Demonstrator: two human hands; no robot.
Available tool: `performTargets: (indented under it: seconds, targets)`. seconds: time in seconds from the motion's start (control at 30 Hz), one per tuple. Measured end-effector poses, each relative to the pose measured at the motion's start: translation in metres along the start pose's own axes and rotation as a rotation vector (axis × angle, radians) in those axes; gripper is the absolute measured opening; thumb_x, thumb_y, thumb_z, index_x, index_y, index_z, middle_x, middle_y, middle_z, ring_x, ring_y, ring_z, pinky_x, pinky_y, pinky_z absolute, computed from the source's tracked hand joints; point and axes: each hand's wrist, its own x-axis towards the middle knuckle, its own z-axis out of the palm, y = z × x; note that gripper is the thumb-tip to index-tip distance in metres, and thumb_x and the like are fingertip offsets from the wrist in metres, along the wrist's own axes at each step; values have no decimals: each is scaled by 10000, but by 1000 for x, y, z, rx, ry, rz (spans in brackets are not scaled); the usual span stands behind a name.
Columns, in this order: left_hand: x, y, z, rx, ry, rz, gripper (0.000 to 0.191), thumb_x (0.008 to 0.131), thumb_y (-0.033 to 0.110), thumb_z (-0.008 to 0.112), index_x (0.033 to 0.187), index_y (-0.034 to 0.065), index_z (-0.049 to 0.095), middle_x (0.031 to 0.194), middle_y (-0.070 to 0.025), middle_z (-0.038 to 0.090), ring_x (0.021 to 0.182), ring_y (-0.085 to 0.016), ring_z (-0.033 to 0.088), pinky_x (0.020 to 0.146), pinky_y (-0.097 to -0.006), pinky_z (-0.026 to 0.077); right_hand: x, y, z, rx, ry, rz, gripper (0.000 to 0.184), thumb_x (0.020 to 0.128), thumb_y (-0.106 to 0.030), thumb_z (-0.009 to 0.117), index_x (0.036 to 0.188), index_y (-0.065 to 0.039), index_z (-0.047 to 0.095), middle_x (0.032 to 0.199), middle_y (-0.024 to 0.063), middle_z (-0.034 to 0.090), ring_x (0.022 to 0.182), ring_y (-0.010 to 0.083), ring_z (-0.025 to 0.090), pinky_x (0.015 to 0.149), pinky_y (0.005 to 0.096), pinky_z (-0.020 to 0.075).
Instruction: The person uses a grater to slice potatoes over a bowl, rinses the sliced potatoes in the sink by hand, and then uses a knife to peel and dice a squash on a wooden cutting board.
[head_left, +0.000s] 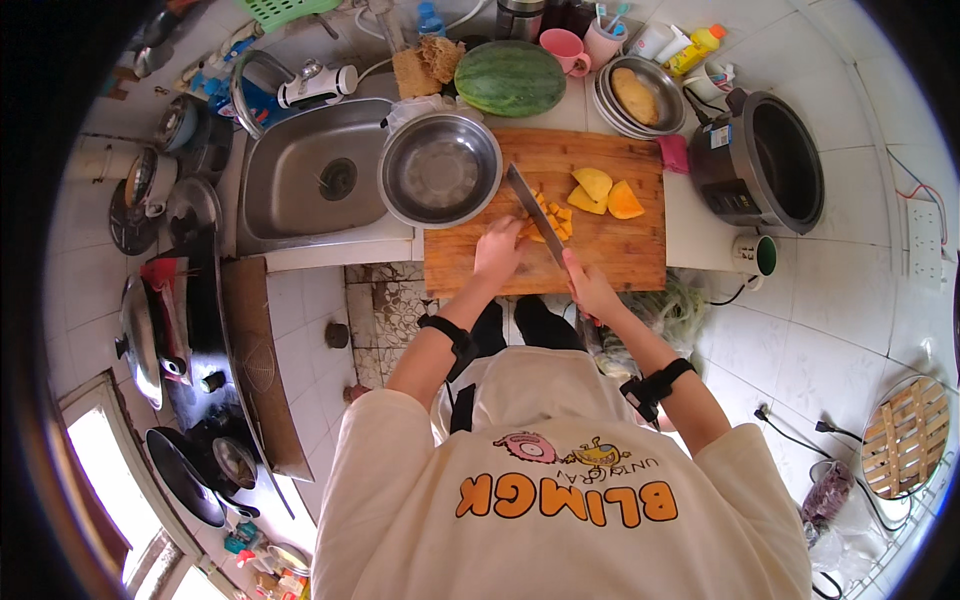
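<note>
My right hand (590, 286) grips the handle of a cleaver (537, 217), whose blade slants away over the wooden cutting board (480, 262). Small orange pieces of what looks like pumpkin (556, 217) lie against and beyond the blade. At the left side of these pieces is my left hand (501, 247), its fingers curled down; what they touch is partly hidden. Further right on the board rest several larger chunks of the same orange flesh (625, 201), some with yellow skin. A steel bowl (439, 171) stands at the board's left corner, with nothing seen inside.
Left of the bowl is a steel sink (262, 187) with a faucet (259, 67). Behind the board lie a watermelon (510, 79) and stacked bowls (637, 97) holding a pale tuber. An uncovered cooker pot (757, 161) and a mug (754, 256) stand to the right.
</note>
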Motion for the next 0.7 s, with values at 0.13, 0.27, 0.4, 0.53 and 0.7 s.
performTargets:
  seconds: [0.13,0.27,0.4,0.53,0.7]
  targets:
    - [5,6,3,56,4,56,242,731,124,641,939,15,582,982,-122,570,940,-323,549,764,-400,472,22,18,9,-29,53,-69,689,892,-582,352,673,48,525,535,151,483,526,245,523,525,363,416]
    - [5,14,-2,54,-80,39,254,736,130,642,953,16,576,990,-121,568,939,-325,548,768,-403,469,32,13,16,52,157,-258,649,879,-628,335,543,-76,401,432,9,363,314,125,358,314,268,288]
    - [0,-2,0,52,-11,46,271,740,131,641,980,21,579,988,-122,569,934,-326,549,768,-406,467,0,-9,4,217,-13,-138,641,880,-632,326,559,-81,386,428,0,341,318,116,339,311,266,273]
    - [5,2,0,7,-55,37,290,742,140,646,998,20,580,1008,-129,570,941,-322,551,782,-399,467,-10,5,-14,272,-56,-93,655,864,-656,327,558,-80,392,433,2,342,314,118,337,305,267,284]
    - [2,1,-5,19,36,76,293,725,138,654,993,35,592,994,-102,576,926,-308,558,768,-385,472,-16,4,-9,236,-55,-75,680,846,-671,351,544,-66,415,428,10,360,308,125,365,308,262,310]
